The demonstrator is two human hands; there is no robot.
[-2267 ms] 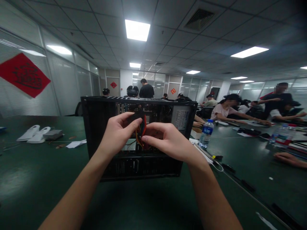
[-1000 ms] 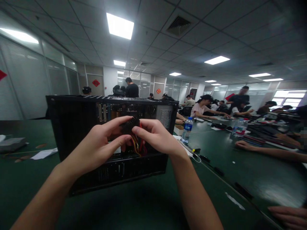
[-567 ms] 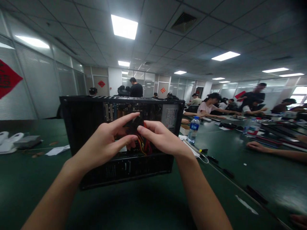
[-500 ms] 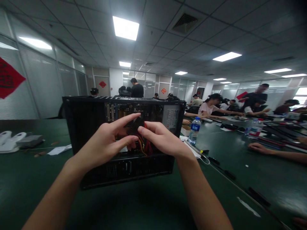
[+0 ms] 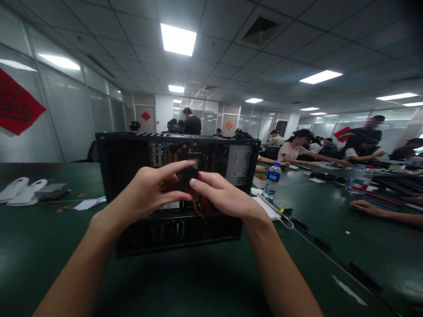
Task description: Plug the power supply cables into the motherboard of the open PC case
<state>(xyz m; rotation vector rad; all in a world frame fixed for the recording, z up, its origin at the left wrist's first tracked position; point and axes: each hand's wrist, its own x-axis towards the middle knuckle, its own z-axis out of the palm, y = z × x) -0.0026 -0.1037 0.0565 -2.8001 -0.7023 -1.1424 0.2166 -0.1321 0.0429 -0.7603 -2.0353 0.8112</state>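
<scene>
Head view: black computer case (image 5: pixel 201 231) is upright on the green desk (image 5: pixel 185 286), right in front of the wearer, open side facing the camera. Motherboard (image 5: pixel 185 147) shows at the back of the bay, pale slots (image 5: pixel 159 155) at its left, dark round fan (image 5: pixel 220 156) at its right. Silver power supply (image 5: pixel 238 165) with a printed label sits in the upper right corner of the case.

Right hand (image 5: pixel 224 193): thumb and fingers pinched on the cable bundle (image 5: pixel 197 203), yellow, red and black wires, in front of the board. Wires sag below the fingertips. Left hand (image 5: pixel 148 187): thumb and forefinger spread wide, either side of a black piece (image 5: pixel 187 177) next to the bundle. Piece is too dark to identify; can't tell whether the forefinger touches it.

Desk left of the case: two white slipper-shaped items (image 5: pixel 28 192), grey box (image 5: pixel 52 191) just beside them, white paper (image 5: pixel 89 203) nearer the case. Right of the case: blue-capped water bottle (image 5: pixel 272 181) upright, small cardboard box (image 5: pixel 260 180) just beside it, white cable (image 5: pixel 287 223) close by. Farther right, red-capped bottle (image 5: pixel 361 180) and a co-worker's hand (image 5: pixel 366 208) resting on the desk. More people sit behind.
</scene>
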